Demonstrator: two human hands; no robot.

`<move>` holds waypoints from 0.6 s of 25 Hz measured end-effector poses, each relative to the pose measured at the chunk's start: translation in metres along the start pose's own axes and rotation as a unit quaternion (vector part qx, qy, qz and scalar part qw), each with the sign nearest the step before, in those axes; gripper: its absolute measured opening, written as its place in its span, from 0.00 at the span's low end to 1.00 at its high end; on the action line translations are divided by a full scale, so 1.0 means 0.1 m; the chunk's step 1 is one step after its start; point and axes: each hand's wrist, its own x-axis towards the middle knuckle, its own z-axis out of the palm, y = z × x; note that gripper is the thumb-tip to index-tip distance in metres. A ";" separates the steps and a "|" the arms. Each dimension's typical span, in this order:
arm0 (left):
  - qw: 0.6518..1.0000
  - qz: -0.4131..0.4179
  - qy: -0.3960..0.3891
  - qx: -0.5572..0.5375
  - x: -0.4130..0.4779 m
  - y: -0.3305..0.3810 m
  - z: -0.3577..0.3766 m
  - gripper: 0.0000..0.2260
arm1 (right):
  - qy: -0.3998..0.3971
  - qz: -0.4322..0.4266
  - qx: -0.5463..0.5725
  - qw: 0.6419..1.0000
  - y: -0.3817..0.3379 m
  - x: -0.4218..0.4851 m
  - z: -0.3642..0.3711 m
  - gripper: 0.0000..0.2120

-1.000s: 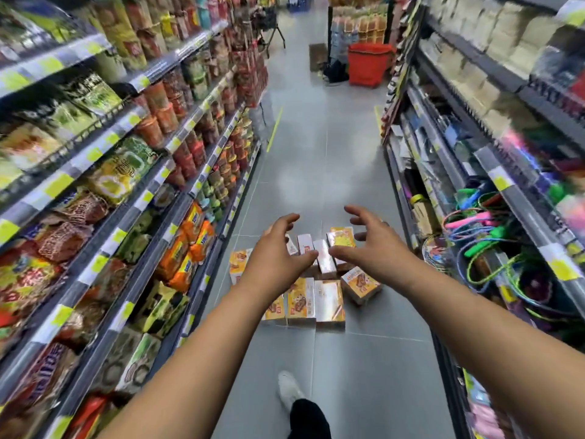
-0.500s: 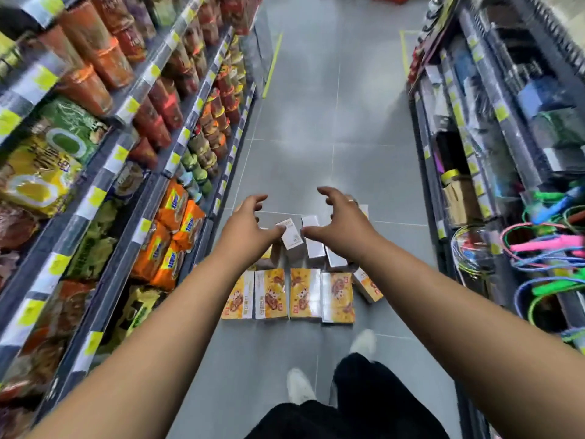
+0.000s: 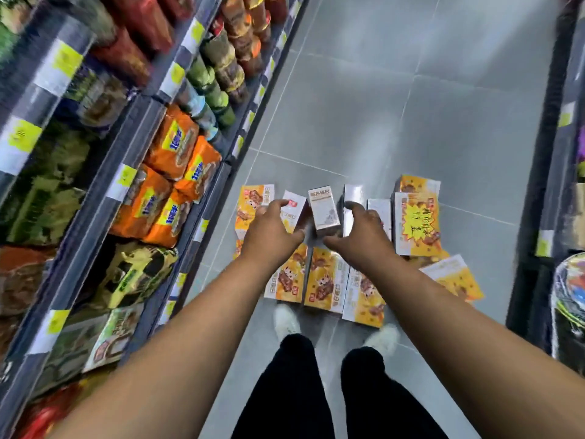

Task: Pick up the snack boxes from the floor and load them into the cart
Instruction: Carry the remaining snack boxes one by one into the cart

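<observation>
The snack boxes lie on the grey floor in the shop aisle, right in front of the person's white shoes. The near row lies flat, side by side, yellow with a cartoon picture on top. Behind it a few white boxes stand on end, and one tall box stands in the middle. A bigger box with a yellow star sticker lies just to their right. The left hand and the right hand are down at the standing boxes, one on each side of the tall box. The fingers of both hands are bent and spread wide like claws, with the tips at the box tops. I cannot tell if they grip a box yet. On the left, the long shelves hold orange packets, green bags and rows of cups. On the right a dark shelf holds things too blurry to name. Half a second ago the hands hung higher, over the boxes, and now they are low at the tops. The boxes lie just as they did. The view now tips further down, so the black trouser legs fill more of the bottom. The red basket seen far down the aisle a second ago is out of view.
</observation>
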 end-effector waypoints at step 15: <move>0.986 -0.017 -0.071 0.147 2.80 -2.13 2.21 0.44 | 0.007 0.016 -0.029 0.999 1.34 2.67 2.84 0.24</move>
